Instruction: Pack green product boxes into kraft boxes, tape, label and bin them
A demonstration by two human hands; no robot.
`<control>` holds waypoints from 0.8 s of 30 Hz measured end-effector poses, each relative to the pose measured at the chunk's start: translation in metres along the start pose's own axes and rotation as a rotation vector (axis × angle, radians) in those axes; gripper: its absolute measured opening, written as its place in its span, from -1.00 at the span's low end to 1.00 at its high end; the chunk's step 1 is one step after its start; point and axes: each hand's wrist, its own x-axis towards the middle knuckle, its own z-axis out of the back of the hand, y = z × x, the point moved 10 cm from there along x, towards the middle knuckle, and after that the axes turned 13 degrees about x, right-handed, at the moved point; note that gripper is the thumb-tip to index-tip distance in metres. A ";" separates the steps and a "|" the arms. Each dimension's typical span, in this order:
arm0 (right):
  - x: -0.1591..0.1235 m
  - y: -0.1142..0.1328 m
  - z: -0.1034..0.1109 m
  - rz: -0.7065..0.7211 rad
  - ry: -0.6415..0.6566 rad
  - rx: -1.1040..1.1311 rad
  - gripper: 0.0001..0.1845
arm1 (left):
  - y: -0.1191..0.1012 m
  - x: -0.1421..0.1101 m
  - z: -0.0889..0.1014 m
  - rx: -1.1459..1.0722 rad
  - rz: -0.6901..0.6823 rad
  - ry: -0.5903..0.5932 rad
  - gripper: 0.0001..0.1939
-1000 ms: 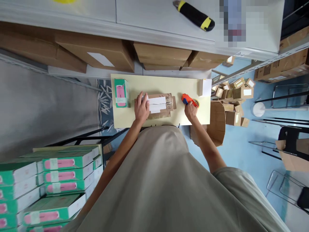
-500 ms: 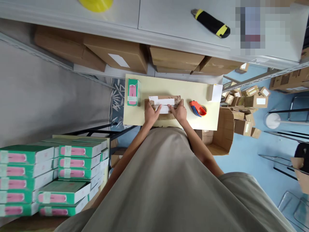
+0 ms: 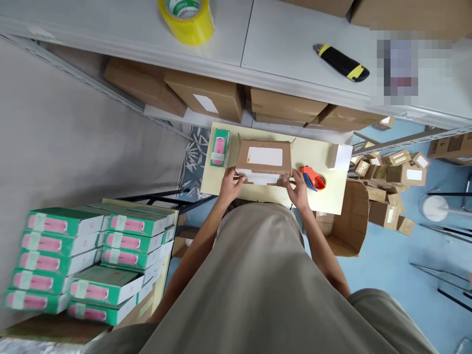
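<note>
A brown cardboard box (image 3: 241, 153) with a large white label lies on the pale yellow table (image 3: 334, 201). Its small flaps stick out at the far corners, and white strips run along its near side. My left hand (image 3: 229, 188) grips the near left corner, thumb towards the front edge. At the near right corner, my right hand (image 3: 298, 191) pinches the cardboard between thumb and fingers. Left of the box stands a green carton (image 3: 220, 147) with a pink bottle picture. To the right is an orange and blue tape dispenser (image 3: 312, 178).
A white box (image 3: 339, 156) stands at the table's right end. On the shelf above are a yellow tape roll (image 3: 193, 27) and a utility knife (image 3: 341, 62). Green cartons (image 3: 92, 290) are stacked at lower left. An open cardboard bin (image 3: 348, 221) is at the right.
My hands have moved apart to the box's near corners. The box's labelled face and raised side flaps now show, where a narrower panel showed before. The whole view has shifted too.
</note>
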 end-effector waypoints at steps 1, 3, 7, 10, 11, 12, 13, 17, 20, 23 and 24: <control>-0.004 -0.009 -0.001 -0.024 0.011 0.036 -0.14 | 0.004 -0.006 -0.004 -0.024 0.018 0.004 -0.60; -0.010 -0.035 -0.009 -0.133 0.070 0.088 -0.03 | 0.018 -0.016 -0.016 -0.061 0.102 0.056 -0.53; -0.009 -0.081 -0.014 -0.352 0.121 0.122 0.02 | 0.040 -0.016 -0.034 -0.069 0.255 0.148 -0.57; 0.009 -0.083 0.000 -0.352 -0.003 0.142 0.09 | 0.041 0.003 -0.032 -0.072 0.273 0.114 -0.49; 0.017 -0.080 0.002 -0.342 -0.027 0.159 0.12 | 0.039 0.010 -0.031 -0.075 0.276 0.104 -0.46; 0.023 -0.075 0.002 -0.334 -0.034 0.176 0.14 | 0.037 0.018 -0.030 -0.077 0.277 0.098 -0.44; 0.029 -0.070 0.001 -0.326 -0.033 0.187 0.14 | 0.033 0.025 -0.029 -0.081 0.275 0.092 -0.42; 0.036 -0.042 0.004 -0.236 -0.069 0.153 0.05 | 0.018 0.036 -0.013 -0.150 0.222 0.025 -0.38; 0.025 -0.023 0.010 -0.131 -0.109 0.199 -0.02 | 0.011 0.025 0.000 -0.238 0.170 -0.006 -0.37; 0.012 -0.024 0.006 -0.132 -0.087 0.233 -0.11 | 0.019 0.006 -0.001 -0.282 0.240 0.019 -0.48; 0.008 -0.029 0.003 -0.169 -0.079 0.219 -0.12 | 0.024 0.000 -0.004 -0.283 0.289 0.030 -0.51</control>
